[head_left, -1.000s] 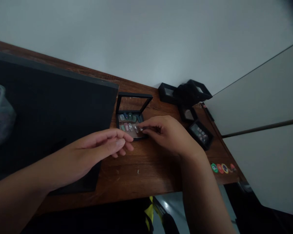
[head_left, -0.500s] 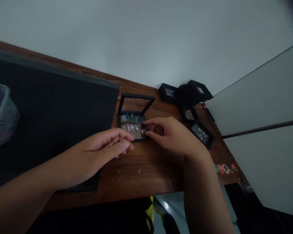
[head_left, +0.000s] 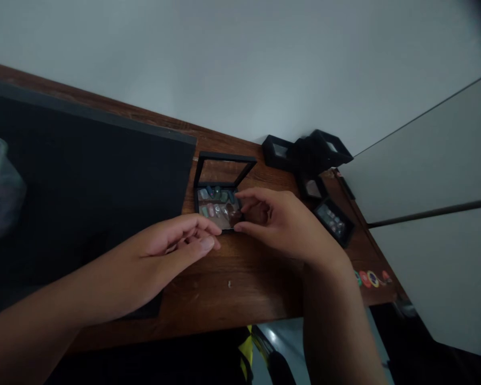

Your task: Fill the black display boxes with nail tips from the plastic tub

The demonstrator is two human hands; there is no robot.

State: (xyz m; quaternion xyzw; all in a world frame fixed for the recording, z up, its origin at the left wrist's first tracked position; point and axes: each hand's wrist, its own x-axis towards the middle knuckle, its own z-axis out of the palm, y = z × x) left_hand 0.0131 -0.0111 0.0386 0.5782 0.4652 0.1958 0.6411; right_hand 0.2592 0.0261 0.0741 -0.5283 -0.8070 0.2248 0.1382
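Flanking the right hand [head_left: 284, 222]: open case [head_left: 220, 185], unreadably small discs [head_left: 372, 278].

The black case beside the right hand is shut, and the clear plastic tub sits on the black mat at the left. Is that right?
Not quite: the black case beside the right hand is open, its windowed lid raised, as the head view shows. The clear plastic tub does sit on the black mat at the left.
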